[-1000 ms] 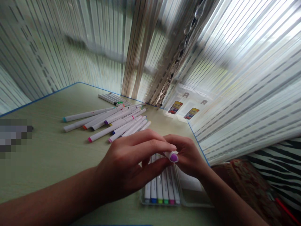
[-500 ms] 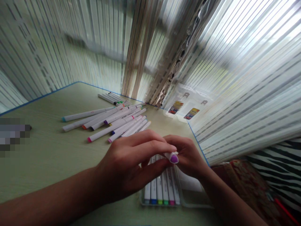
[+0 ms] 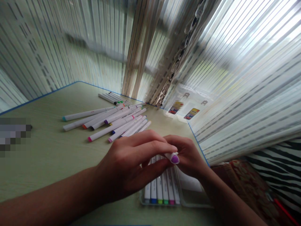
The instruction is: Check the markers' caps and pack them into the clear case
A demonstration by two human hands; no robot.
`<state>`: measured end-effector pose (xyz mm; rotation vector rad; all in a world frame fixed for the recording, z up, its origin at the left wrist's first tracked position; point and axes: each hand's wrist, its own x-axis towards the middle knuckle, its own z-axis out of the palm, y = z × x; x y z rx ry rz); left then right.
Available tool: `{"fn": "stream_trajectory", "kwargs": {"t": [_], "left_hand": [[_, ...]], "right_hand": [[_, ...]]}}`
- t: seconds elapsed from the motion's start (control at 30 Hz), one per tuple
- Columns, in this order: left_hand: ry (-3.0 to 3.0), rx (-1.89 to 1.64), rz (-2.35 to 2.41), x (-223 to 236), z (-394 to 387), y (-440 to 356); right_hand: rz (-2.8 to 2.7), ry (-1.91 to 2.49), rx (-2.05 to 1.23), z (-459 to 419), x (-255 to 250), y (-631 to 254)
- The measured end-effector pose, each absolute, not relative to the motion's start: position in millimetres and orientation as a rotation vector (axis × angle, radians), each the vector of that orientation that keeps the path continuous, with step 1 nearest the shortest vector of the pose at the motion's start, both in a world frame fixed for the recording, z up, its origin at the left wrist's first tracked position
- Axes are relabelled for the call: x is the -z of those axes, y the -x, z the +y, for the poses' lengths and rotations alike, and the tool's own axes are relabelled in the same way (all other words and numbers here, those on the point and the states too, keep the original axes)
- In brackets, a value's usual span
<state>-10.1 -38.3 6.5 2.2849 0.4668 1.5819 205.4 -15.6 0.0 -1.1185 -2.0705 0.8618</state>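
A white marker with a purple end (image 3: 174,159) is pinched between the thumb and fingers of my left hand (image 3: 138,160), its purple end facing me. Close against it, my right hand (image 3: 185,153) is curled in at the marker's far part; most of its fingers are hidden behind my left hand. Below both hands lies an open clear plastic case (image 3: 162,205). In its left half several white markers (image 3: 160,188) stand in a row, with grey, blue, green and pink ends. The right half of the case (image 3: 194,194) is partly covered by my right forearm.
Loose white markers (image 3: 101,133) lie in a pile beyond my left hand, several more (image 3: 107,99) behind them. Clear packages with labels (image 3: 191,113) stand by the curtain (image 3: 98,56) at the table's far edge. A blurred-out object (image 3: 13,133) is at the left. Zebra-striped fabric (image 3: 279,163) hangs right.
Almost nothing differs. The purple-ended marker has shifted very slightly to the right and down in my hands.
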Motion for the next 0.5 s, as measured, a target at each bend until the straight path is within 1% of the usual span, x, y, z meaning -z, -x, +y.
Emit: {"fn": "stream_trajectory", "kwargs": {"t": [0.5], "left_hand": [[-2.301,-1.574,0.477,-7.3,-37.6,9.5]], "right_hand": [[-2.067,1.121,-0.873,-15.1,0.3,-205.9]]}}
